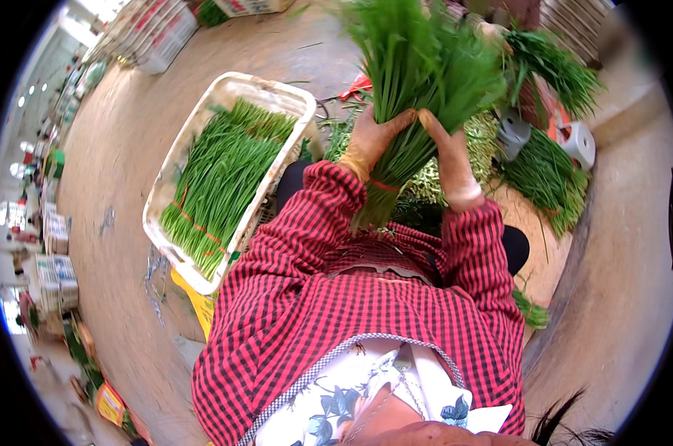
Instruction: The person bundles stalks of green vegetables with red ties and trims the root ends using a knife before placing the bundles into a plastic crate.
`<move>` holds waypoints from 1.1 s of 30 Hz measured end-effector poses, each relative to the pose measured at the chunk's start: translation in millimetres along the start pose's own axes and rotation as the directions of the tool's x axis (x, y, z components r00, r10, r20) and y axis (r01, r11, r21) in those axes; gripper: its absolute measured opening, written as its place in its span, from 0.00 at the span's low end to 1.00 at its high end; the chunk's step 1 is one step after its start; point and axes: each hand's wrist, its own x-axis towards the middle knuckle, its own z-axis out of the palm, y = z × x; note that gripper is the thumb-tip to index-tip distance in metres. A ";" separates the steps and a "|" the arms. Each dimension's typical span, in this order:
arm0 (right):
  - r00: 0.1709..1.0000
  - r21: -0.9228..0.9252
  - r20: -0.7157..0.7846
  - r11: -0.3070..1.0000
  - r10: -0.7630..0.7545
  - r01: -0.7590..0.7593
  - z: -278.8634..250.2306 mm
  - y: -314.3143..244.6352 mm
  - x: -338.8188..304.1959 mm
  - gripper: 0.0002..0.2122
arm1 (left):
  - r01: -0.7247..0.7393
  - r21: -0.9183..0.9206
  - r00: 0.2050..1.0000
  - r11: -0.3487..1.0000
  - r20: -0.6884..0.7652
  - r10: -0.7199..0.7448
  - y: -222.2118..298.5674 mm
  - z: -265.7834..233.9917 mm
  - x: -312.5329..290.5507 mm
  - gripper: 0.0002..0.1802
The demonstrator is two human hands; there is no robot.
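A bunch of long green chives [418,82] stands upright between my two hands, leafy tops pointing away and slightly blurred. My left hand [371,140] is wrapped round its left side, closed. On the other side, my right hand [453,152] grips it with the thumb up against the stalks; its other fingers are mostly hidden behind. An orange-red band [383,185] circles the lower stalks, whose pale ends reach down near my lap. To my left, a white plastic crate [152,215] holds banded chives [225,175] laid lengthwise.
At the far right, another person's hand [494,36] is beside more chives [552,63]. A banded bundle [548,178] lies by a white plastic holder [578,146] on a wooden board [533,223]. Pale trimmings [479,141] lie beyond my hands. Stacked crates [154,37] stand far left.
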 end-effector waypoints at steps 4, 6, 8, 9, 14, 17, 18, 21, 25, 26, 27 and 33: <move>0.971 0.124 -0.153 0.979 0.182 -0.164 -38.8 11.7 4.7 0.18 | 0.167 -0.236 0.980 0.957 -0.066 -0.187 8.0 0.7 -10.4 0.23; 0.969 0.211 -0.167 0.967 0.181 -0.144 -51.8 19.6 -5.6 0.14 | 0.211 -0.519 0.962 0.828 -0.041 -0.271 8.2 -10.8 -15.8 0.22; 0.968 0.299 -0.141 0.941 0.209 -0.159 -63.9 21.6 -19.3 0.11 | 0.271 -0.650 0.946 0.710 0.044 -0.321 -2.3 -18.4 -15.4 0.21; 0.935 0.334 -0.146 0.906 0.323 -0.261 -73.9 26.6 -21.8 0.13 | 0.270 -0.677 0.949 0.685 0.066 -0.309 -2.2 -16.5 -19.8 0.21; 0.885 0.254 -0.172 0.887 0.433 -0.385 -89.6 19.9 -33.0 0.20 | 0.280 -0.651 0.943 0.705 0.049 -0.329 0.4 -11.9 -34.0 0.21; 0.932 -0.072 -0.259 0.957 0.253 -0.280 -93.5 -7.3 -33.3 0.25 | 0.223 -0.579 0.954 0.784 -0.038 -0.299 1.7 -14.3 -34.2 0.21; 0.944 -0.203 -0.283 0.952 0.168 -0.230 -100.7 -17.3 -31.5 0.20 | 0.203 -0.549 0.956 0.811 -0.070 -0.286 2.2 -13.7 -32.9 0.21; 0.937 -0.571 -0.281 0.821 -0.205 0.009 -102.3 -47.5 -34.8 0.08 | 0.168 -0.474 0.963 0.864 -0.108 -0.247 3.6 -11.5 -30.5 0.22; 0.699 -0.775 0.435 0.158 -0.568 0.611 -28.6 -82.4 -30.5 0.08 | 0.136 -0.374 0.980 0.917 -0.088 -0.181 11.4 -8.3 -33.3 0.22; 0.694 -0.766 0.516 0.093 -0.502 0.636 -16.9 -83.2 -32.5 0.08 | 0.175 -0.423 0.978 0.889 -0.026 -0.205 13.0 -4.1 -31.3 0.22; 0.698 -0.766 0.556 0.047 -0.451 0.641 -17.5 -71.1 -29.0 0.10 | 0.209 -0.467 0.975 0.859 0.025 -0.223 17.2 -2.4 -31.8 0.21; 0.814 -0.803 0.471 0.217 -0.340 0.556 -26.2 -58.6 -38.0 0.10 | 0.271 -0.592 0.961 0.759 0.204 -0.184 27.4 -8.7 -38.9 0.22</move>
